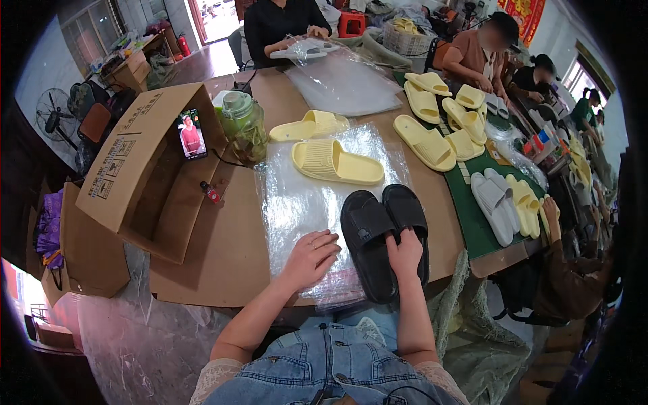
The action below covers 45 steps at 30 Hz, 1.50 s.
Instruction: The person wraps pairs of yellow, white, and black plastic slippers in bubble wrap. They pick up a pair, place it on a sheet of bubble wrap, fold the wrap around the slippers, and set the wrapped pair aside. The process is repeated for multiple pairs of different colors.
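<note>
My right hand [405, 254] grips a pair of black slippers [370, 260] side by side, toes pointing away. Its thumb is at the left slipper's strap opening, and the other fingers reach under the right one's strap. Flat on a stack of clear plastic bags [287, 209] rests my left hand [312, 260], fingers stretched out, holding nothing, just left of the black pair. Beyond the hands, a yellow slipper [337, 162] lies on the bags, its sole turned right. Another yellow slipper [310, 125] is behind it, partly on the bags.
An open cardboard box [138, 182] stands at left, with a phone [192, 133] and a small red bottle [210, 192]. Beside it is a green-lidded jar [244, 128]. Several yellow slippers [424, 143] and a grey pair [496, 202] lie at right. Across the table, a person [287, 30] handles white slippers.
</note>
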Motion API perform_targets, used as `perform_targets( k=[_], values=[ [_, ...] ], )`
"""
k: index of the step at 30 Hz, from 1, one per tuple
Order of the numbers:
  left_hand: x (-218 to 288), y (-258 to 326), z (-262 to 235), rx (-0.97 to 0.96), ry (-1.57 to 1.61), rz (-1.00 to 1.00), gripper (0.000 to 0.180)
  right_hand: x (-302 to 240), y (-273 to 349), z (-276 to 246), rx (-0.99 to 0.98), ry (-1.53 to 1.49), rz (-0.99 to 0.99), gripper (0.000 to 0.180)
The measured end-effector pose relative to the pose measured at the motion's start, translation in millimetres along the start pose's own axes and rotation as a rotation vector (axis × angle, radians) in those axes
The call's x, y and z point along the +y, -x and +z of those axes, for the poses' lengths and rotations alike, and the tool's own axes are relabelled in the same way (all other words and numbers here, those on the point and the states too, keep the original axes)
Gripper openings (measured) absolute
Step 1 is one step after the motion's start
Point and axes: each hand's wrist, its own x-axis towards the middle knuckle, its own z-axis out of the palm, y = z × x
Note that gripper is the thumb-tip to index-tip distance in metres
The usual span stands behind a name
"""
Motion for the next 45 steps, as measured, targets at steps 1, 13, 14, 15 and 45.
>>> perform_targets(
  k=[1,13,14,15,45],
  values=[
    [-0.1,-1.0,-0.6,-0.003,0.0,0.003,0.017,1.0,-0.7,2.0,0.032,-0.001,-0.024,0.036],
    [-3.0,3.3,1.5,-0.023,-0.014,-0.009,0.023,3.5,-0.6,5.1,0.029,-0.005,-0.029,0.039],
    [-2.3,3.2,1.2,-0.032,-0.012,-0.015,0.026,4.0,0.2,4.8,0.035,-0.01,-0.033,0.038],
    [-1.5,3.4,-0.2,-0.052,-0.019,-0.009,0.031,4.0,0.5,4.8,0.042,-0.008,-0.039,0.038],
    [54.7,-38.2,-34.1,0.16,0.33,-0.446,0.011,2.7,83.4,-132.6,-0.165,0.108,-0.357,0.036]
  ],
)
